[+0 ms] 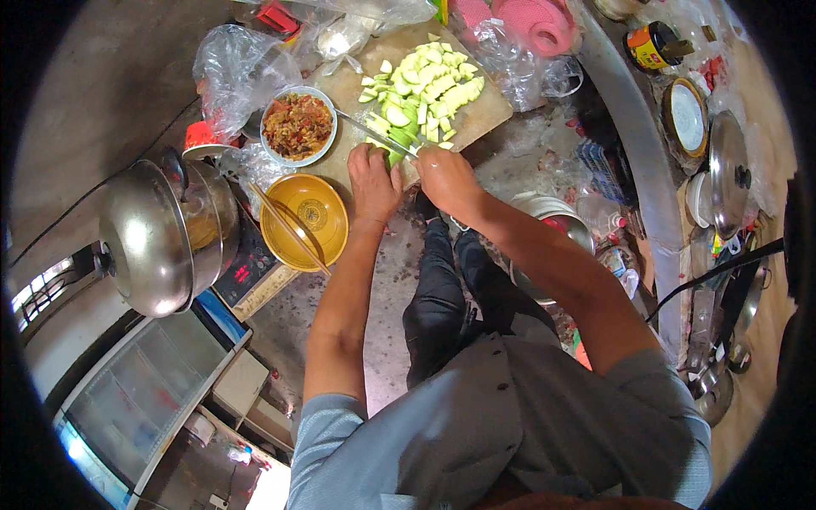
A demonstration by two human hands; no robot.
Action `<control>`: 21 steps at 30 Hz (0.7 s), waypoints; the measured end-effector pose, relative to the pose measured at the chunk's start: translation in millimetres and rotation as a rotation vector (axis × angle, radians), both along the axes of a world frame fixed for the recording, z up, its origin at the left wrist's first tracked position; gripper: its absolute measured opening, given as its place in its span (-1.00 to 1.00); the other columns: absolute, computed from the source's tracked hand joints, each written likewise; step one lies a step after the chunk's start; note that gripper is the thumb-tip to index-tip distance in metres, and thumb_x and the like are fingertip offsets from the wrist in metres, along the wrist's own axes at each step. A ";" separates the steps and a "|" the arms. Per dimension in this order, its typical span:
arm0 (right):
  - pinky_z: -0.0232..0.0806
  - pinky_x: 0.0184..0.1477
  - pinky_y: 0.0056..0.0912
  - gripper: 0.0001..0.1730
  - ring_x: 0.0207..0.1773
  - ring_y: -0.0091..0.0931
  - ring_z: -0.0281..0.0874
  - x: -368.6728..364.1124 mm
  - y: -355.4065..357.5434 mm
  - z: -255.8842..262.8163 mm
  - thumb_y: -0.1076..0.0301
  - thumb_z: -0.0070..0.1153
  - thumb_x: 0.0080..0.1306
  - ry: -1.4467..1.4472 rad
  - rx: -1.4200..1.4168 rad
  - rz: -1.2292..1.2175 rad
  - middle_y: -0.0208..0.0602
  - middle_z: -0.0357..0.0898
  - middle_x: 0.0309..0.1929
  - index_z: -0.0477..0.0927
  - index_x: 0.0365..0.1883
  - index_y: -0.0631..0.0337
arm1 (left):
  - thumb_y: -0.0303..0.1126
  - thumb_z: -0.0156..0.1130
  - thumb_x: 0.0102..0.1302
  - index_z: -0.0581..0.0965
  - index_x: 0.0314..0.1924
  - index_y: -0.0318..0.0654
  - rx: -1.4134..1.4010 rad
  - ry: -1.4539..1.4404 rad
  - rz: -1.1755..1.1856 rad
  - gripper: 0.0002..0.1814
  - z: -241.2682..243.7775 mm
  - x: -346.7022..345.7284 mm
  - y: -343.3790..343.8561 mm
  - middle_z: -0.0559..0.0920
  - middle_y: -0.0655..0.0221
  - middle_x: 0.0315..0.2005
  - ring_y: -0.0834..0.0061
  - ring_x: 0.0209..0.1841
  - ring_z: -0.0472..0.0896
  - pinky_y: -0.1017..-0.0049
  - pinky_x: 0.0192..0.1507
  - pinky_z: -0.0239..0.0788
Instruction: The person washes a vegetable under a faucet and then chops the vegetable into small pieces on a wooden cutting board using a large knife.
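Observation:
My right hand (pixel 446 178) is closed round the handle of a kitchen knife (pixel 376 135), whose blade reaches left across pale green vegetable pieces on a cutting board (pixel 481 127). My left hand (pixel 375 182) presses on a green vegetable piece (pixel 396 155) at the board's near edge, just below the blade. Beyond the knife lies a spread of chopped green vegetable (pixel 424 83). On the board's left side stands a bowl of reddish-brown chopped food (pixel 298 126). A yellow-brown bowl (pixel 306 223), with chopsticks (pixel 290 228) across its rim, stands left of my left wrist.
Left, a large lidded steel pot (pixel 146 236) stands on an induction cooker (pixel 245 268). Plastic bags (pixel 239 70) surround the board's far side. Pink items (pixel 535 25) lie at the top. A metal basin (pixel 567 229) is below my right forearm; pan lids (pixel 730 175) are at right.

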State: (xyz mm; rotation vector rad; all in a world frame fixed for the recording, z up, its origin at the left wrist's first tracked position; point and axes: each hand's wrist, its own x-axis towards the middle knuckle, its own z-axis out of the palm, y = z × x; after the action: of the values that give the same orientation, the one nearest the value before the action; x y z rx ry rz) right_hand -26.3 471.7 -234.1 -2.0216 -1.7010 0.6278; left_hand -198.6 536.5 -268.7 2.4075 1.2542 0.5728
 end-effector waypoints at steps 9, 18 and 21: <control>0.62 -0.21 0.02 -0.89 -0.27 -0.02 0.78 1.8 -20.3 32.0 0.50 0.12 0.37 -0.095 -0.040 0.089 0.06 0.71 -0.31 0.66 -0.33 0.29 | -0.38 0.31 0.40 0.48 0.22 -0.41 -0.014 0.002 0.052 -0.54 -5.8 -0.4 -7.3 0.39 -0.16 0.31 -0.22 0.39 0.31 -0.04 0.48 0.16; 0.62 -0.21 0.04 -0.89 -0.26 -0.01 0.79 -2.7 -7.6 22.4 0.51 0.13 0.34 0.019 0.016 0.006 0.08 0.71 -0.30 0.69 -0.27 0.32 | -0.40 0.32 0.43 0.46 0.28 -0.41 -0.034 0.001 0.037 -0.52 -8.0 -3.0 -3.9 0.39 -0.16 0.35 -0.24 0.44 0.30 -0.06 0.52 0.16; 0.63 -0.20 0.04 -0.89 -0.26 0.00 0.79 0.4 -17.5 46.2 0.51 0.13 0.34 -0.038 -0.075 0.036 0.10 0.71 -0.29 0.69 -0.29 0.32 | -0.41 0.32 0.43 0.46 0.27 -0.42 -0.046 0.006 0.042 -0.52 -5.9 -2.8 -8.5 0.39 -0.15 0.35 -0.23 0.43 0.31 -0.04 0.51 0.17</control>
State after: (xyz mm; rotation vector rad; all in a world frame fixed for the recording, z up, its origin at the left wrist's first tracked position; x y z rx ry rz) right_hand -25.9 454.2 -187.9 -2.0706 -1.7645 0.6790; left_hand -201.4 528.0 -274.5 2.3516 1.3093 0.5427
